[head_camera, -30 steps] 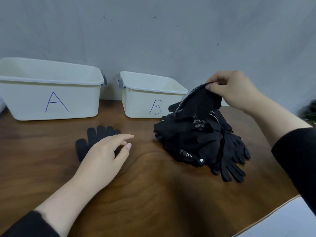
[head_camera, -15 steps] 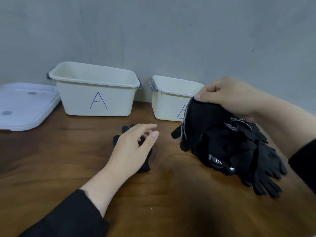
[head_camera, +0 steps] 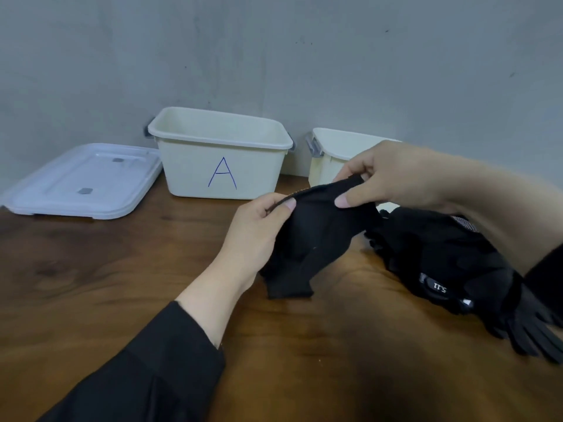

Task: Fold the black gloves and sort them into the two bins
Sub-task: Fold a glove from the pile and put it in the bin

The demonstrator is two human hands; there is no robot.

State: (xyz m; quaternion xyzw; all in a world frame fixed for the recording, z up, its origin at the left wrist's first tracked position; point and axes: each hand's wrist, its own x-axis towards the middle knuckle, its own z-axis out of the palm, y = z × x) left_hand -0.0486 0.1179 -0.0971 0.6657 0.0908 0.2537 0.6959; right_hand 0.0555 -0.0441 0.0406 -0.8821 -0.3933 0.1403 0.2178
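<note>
left hand point(head_camera: 259, 229) – now up off tabletop point(head_camera: 122, 284), pinching black glove point(head_camera: 320, 236) | right hand point(head_camera: 396, 175) – still pinching it | glove pile point(head_camera: 451, 257) unmoved

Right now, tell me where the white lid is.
In the head view, the white lid lies flat on the table's far left, just left of bin A.

A brown wooden worktop point(head_camera: 91, 284) with a dark grain is seen, set against a grey wall. At its back, a cream bin marked A point(head_camera: 221, 153) is stood upright, and a second cream bin point(head_camera: 335, 153) is placed just beside it to the right, partly hidden. A white lid point(head_camera: 82, 181) is laid flat to the left of the bin marked A. On the right side, a heap of black gloves point(head_camera: 457, 263) is piled on the wood.
</note>
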